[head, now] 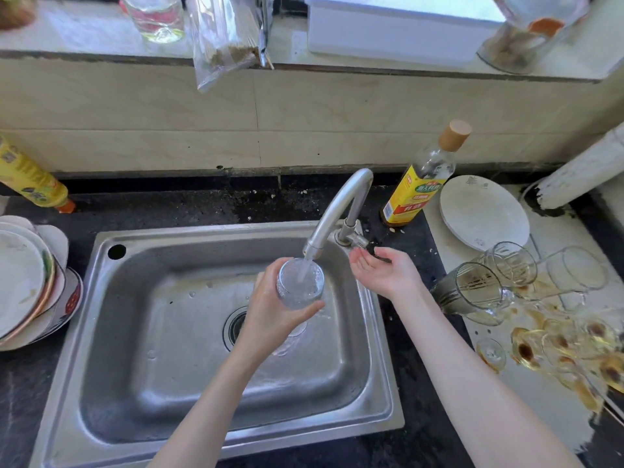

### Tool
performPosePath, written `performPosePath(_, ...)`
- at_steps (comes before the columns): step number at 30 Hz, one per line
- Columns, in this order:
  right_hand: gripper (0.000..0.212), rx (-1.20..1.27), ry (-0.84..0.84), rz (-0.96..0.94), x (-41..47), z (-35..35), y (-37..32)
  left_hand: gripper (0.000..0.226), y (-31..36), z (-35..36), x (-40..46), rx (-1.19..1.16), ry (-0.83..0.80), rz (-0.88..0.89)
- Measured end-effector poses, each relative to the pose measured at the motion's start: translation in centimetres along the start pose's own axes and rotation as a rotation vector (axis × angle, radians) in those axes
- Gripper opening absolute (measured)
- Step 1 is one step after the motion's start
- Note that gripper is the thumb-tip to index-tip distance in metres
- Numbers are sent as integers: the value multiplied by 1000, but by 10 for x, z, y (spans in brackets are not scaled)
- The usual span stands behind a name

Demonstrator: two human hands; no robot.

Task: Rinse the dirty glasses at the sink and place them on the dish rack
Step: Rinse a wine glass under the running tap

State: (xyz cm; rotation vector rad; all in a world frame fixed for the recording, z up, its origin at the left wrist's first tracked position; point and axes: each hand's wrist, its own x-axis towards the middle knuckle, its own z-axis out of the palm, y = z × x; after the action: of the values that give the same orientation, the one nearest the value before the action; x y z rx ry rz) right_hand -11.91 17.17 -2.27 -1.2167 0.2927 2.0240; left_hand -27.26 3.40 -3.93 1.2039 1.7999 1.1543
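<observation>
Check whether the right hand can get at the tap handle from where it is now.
Probably yes: the right hand is open, holds nothing, and hovers beside the tap handle with nothing between them.

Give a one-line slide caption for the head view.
Left hand holds a glass under the running faucet; right hand open nearby.

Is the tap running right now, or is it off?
On. A stream of water falls from the tap into the glass held by the left hand.
</observation>
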Motion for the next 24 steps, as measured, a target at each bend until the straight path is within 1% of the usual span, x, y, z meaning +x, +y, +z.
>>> performPosePath(6,45,32,-81,15,1,4,-35,66,13,1,6,-3,-8,50)
performPosePath(9,46,-45,-76,-11,2,4,-34,66,16,0,8,-27,-7,57)
performPosePath(11,40,-201,-46,-55,-2,1,-23,66,14,1,9,-75,-8,36)
performPosePath(13,30,-415,-29,-69,-11,-9,-3,66,10,4,8,-149,16,-16)
performPosePath(15,24,-625,-25,2,-24,-28,25,67,4,6,5,-198,51,-74)
performPosePath(17,25,-786,-6,124,-31,-48,54,65,-1,7,2,-192,76,-97)
performPosePath(18,28,-823,9,180,-30,-56,67,64,-3,8,0,-186,82,-103)
performPosePath(20,34,-792,41,243,-22,-64,87,65,-4,8,-5,-183,81,-106)
performPosePath(22,38,-640,60,279,-12,-62,97,67,-4,9,-11,-188,75,-97)
performPosePath(24,33,-483,74,305,-7,-56,103,67,-2,9,-18,-190,70,-78)
